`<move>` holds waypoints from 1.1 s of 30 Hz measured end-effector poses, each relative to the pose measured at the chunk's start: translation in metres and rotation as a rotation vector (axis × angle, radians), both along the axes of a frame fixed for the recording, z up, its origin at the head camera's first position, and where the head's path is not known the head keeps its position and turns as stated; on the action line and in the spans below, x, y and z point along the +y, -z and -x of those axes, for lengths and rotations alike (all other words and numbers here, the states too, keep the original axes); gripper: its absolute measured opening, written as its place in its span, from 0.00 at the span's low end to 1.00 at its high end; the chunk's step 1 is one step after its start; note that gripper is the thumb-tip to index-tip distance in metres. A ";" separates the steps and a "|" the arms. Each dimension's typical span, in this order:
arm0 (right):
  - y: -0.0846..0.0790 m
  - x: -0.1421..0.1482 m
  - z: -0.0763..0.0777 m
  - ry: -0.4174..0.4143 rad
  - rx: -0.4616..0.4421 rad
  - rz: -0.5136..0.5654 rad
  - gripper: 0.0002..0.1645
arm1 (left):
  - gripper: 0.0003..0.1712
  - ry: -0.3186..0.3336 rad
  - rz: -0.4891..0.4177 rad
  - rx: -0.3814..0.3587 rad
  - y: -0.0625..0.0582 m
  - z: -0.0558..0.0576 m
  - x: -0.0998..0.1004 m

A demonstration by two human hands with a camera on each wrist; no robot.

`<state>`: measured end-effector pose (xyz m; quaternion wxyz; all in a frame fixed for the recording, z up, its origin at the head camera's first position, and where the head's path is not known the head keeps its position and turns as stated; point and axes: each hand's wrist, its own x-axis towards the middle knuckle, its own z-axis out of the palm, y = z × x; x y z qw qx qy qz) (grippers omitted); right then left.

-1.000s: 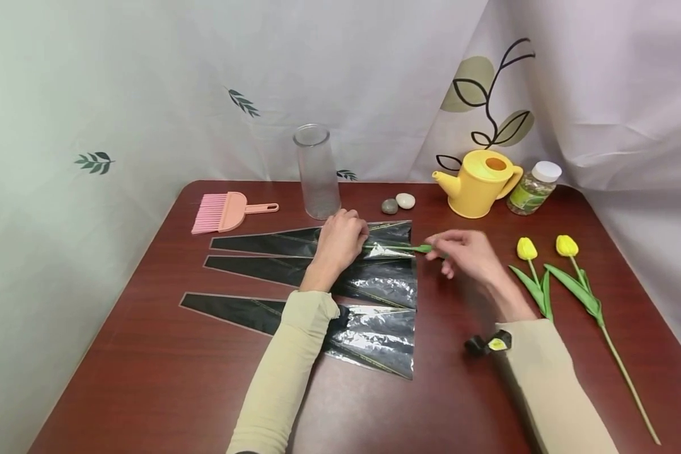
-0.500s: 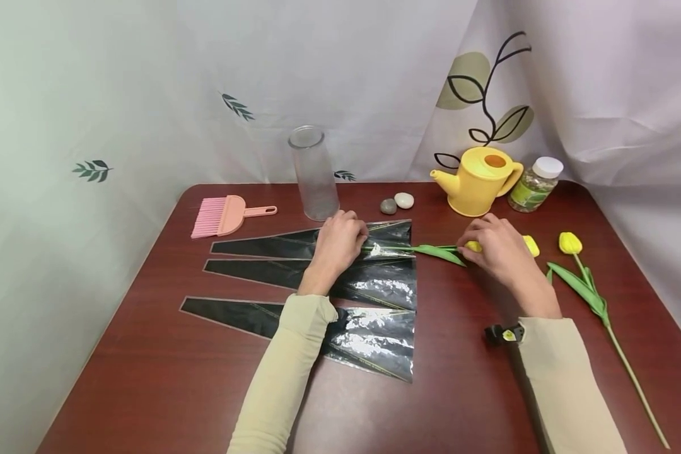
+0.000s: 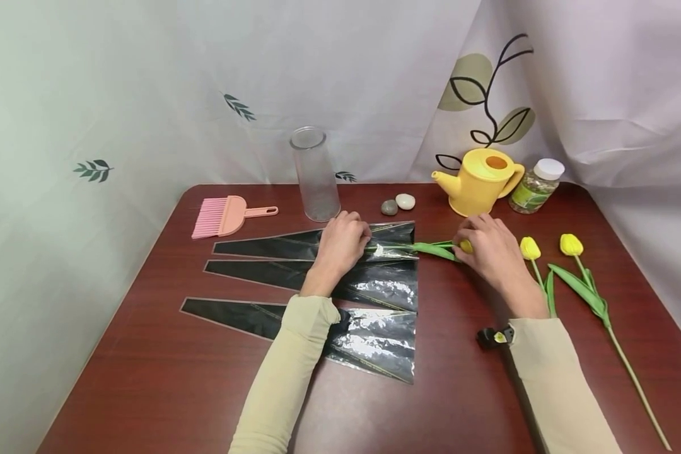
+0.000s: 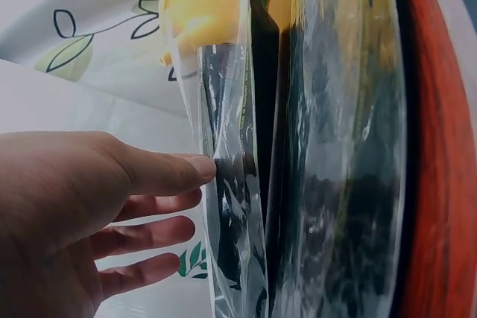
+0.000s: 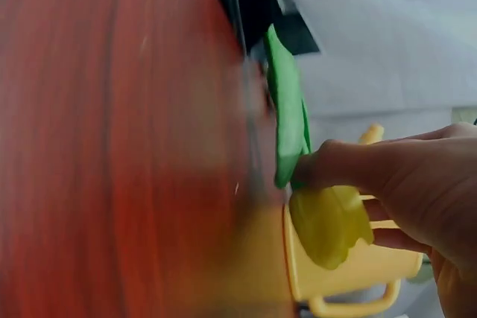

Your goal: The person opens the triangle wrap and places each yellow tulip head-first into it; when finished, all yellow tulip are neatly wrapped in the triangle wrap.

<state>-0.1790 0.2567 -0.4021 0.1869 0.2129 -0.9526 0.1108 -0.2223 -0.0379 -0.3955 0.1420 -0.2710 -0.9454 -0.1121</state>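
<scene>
Three dark-backed, clear-fronted plastic flower sleeves lie side by side on the table. My left hand pinches the farthest sleeve near its middle; in the left wrist view the thumb presses on its clear film. A yellow artificial tulip is held by my right hand, which pinches it at the stem just below the bloom. Its green leaf lies mostly outside the sleeve's wide mouth, while the stem runs inside. The stem's far end is hidden behind the left hand.
Two more yellow tulips lie at the right. Along the back stand a clear vase, two pebbles, a yellow watering can and a white-lidded jar. A pink brush lies at the back left.
My right hand has moved right over the last second, then slightly back left. More of the tulip's leaf now shows outside the sleeve than a second ago. The left hand keeps its place.
</scene>
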 end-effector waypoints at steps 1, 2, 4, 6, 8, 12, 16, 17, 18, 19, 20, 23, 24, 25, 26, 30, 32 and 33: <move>-0.002 -0.003 0.001 -0.009 0.013 0.015 0.05 | 0.05 0.004 0.000 0.002 -0.001 0.000 0.001; -0.003 -0.007 0.002 -0.018 0.023 0.027 0.05 | 0.05 0.008 -0.002 0.001 -0.002 -0.001 0.002; -0.005 -0.015 0.005 -0.038 0.032 0.053 0.06 | 0.05 0.015 -0.006 0.000 -0.003 -0.001 0.004; -0.006 -0.022 0.009 -0.055 0.026 0.077 0.06 | 0.05 0.019 -0.010 0.000 -0.004 -0.001 0.006; -0.005 -0.028 0.012 -0.064 0.014 0.104 0.07 | 0.04 0.018 -0.016 -0.002 -0.004 -0.002 0.008; -0.002 -0.033 0.014 -0.061 -0.045 0.159 0.07 | 0.03 0.024 -0.015 -0.010 -0.004 -0.004 0.013; 0.004 -0.030 0.014 -0.051 -0.123 0.191 0.07 | 0.03 0.051 -0.002 -0.026 -0.005 -0.007 0.019; 0.004 -0.028 0.014 -0.059 -0.143 0.199 0.07 | 0.03 0.053 0.003 -0.029 -0.005 -0.008 0.019; 0.004 -0.026 0.014 -0.072 -0.166 0.211 0.08 | 0.03 0.051 0.006 -0.031 -0.005 -0.008 0.020; 0.003 -0.023 0.013 -0.089 -0.190 0.229 0.09 | 0.03 0.047 0.012 -0.030 -0.005 -0.009 0.020; 0.000 -0.019 0.012 -0.104 -0.214 0.249 0.11 | 0.03 0.041 0.015 -0.030 -0.005 -0.009 0.020; -0.010 -0.004 0.006 -0.113 -0.295 0.319 0.16 | 0.03 0.029 0.020 -0.029 -0.005 -0.008 0.018; -0.014 0.002 0.004 -0.099 -0.322 0.336 0.18 | 0.03 0.028 0.021 -0.027 -0.005 -0.007 0.017; -0.016 0.008 0.002 -0.080 -0.345 0.347 0.20 | 0.03 0.026 0.023 -0.025 -0.005 -0.007 0.016; -0.018 0.013 0.000 -0.058 -0.367 0.349 0.21 | 0.03 0.024 0.022 -0.025 -0.005 -0.006 0.015; -0.015 0.027 0.000 -0.010 -0.442 0.316 0.27 | 0.03 0.017 0.021 -0.026 -0.005 -0.005 0.010; -0.011 0.028 0.002 -0.010 -0.461 0.300 0.27 | 0.03 0.015 0.016 -0.026 -0.005 -0.005 0.009; -0.009 0.028 0.003 -0.012 -0.469 0.292 0.26 | 0.03 0.016 0.011 -0.026 -0.005 -0.005 0.008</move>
